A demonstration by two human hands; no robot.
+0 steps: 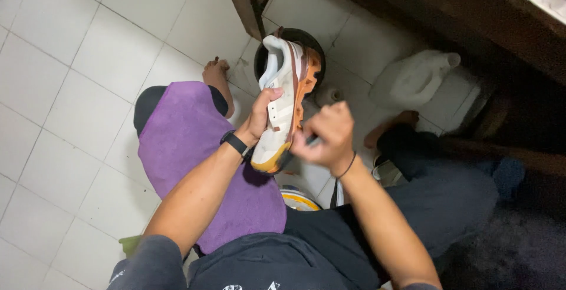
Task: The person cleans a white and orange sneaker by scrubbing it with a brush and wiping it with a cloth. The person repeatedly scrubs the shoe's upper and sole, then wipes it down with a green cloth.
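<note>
A white-and-grey sneaker [282,98] with orange-brown trim and sole is held upright, toe down, above a dark bucket [306,39].

Soft, even indoor light falls on the white tiled floor [71,60], which looks bright without harsh glare. The right side and upper right corner sink into deep shadow, losing detail. The right hand [327,136] is smeared by motion blur.
</note>
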